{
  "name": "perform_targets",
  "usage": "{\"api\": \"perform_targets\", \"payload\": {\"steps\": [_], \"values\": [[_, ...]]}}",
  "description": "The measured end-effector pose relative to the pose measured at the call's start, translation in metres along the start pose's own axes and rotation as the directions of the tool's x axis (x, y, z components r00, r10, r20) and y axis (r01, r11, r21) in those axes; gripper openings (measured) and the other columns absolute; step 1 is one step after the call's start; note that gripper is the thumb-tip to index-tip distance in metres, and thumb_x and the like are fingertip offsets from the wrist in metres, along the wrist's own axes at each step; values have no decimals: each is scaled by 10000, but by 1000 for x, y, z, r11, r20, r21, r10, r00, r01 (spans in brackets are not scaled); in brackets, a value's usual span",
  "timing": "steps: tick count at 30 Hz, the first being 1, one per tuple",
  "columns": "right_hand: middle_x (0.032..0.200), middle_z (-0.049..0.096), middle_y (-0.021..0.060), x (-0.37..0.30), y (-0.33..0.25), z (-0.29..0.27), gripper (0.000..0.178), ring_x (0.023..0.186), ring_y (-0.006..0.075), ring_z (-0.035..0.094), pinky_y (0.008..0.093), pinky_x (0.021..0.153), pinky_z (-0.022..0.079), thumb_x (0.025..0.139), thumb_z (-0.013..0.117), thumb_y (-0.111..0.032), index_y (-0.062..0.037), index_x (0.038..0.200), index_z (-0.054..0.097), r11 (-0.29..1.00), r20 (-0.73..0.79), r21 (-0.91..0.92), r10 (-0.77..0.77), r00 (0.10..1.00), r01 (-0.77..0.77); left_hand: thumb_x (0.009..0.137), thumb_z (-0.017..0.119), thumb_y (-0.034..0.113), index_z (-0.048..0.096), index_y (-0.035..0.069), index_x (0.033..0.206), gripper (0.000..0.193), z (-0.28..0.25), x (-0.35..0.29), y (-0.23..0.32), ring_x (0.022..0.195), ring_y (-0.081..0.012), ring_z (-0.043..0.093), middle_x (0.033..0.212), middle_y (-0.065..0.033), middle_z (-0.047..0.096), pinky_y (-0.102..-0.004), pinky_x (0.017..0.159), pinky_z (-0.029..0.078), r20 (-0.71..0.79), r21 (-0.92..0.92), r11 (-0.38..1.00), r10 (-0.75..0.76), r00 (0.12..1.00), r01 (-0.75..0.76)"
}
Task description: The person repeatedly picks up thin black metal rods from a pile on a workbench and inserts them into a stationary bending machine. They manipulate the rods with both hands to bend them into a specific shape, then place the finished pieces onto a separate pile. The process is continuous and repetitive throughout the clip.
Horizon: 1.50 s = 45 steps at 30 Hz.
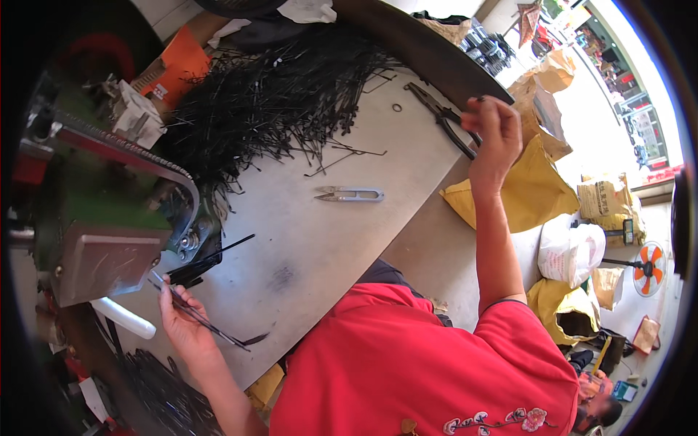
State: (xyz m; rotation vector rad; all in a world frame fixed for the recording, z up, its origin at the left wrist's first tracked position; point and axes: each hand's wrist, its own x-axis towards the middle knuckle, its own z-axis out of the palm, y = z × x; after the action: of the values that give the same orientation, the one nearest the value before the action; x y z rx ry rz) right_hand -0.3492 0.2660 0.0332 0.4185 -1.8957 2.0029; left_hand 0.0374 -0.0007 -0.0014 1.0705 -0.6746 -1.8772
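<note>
My left hand is closed around a few thin black rods, beside the green machine. Their far ends reach up to the machine's lower metal block. My right hand is raised at the table's right edge, its fingers curled together and a little blurred. A small dark spot shows at its fingertips, too small to name. Just left of that hand lie dark-handled pliers. Small thread snips rest mid-table. A big tangled heap of thin black bent rods covers the table's far side.
The metal table has a dark raised rim at the back. A small ring lies near the pliers. Loose black strips sit by the machine. Yellow sacks, a white bag and a fan stand right.
</note>
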Motion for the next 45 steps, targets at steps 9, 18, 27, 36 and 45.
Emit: {"api": "perform_targets", "payload": {"steps": [9,18,27,36,45], "values": [[876,660,172,48,-109,56,262,639,138,599,206,579,473,948,538,-155,84,1055,551,854,129,482,-287,949,193,890,620,128,584,58,1037,167,16,-15,-8,701,-77,539,846,-34,587,-181,594,458,-26,-9,999,-38,999,38],[759,612,37,-132,-106,140,260,552,52,504,192,497,391,946,534,-248,-1,965,612,877,952,-278,305,7,-392,874,630,129,586,26,991,162,28,-8,-13,755,-104,600,888,-60,623,-220,618,514,92,161,987,-37,995,22],[628,562,40,-193,-62,191,262,393,55,409,191,371,298,960,522,-256,-4,963,594,752,947,-260,322,-7,-606,869,651,110,594,23,1035,196,43,2,-19,613,-96,581,772,-24,595,-217,560,502,70,255,960,101,992,-115],[559,553,25,-201,-68,197,198,418,71,454,253,384,364,926,563,-198,-9,919,622,875,927,-263,346,145,-406,852,669,119,621,34,1017,191,46,4,-15,610,-79,584,772,-17,621,-200,542,452,109,308,936,143,984,-170],[551,514,13,-210,-65,202,206,413,57,383,229,369,295,935,549,-201,-3,922,601,859,924,-225,338,178,-460,857,663,108,612,30,1015,183,48,4,-12,615,-91,600,780,-29,641,-208,557,481,121,309,941,104,987,-137]]}}
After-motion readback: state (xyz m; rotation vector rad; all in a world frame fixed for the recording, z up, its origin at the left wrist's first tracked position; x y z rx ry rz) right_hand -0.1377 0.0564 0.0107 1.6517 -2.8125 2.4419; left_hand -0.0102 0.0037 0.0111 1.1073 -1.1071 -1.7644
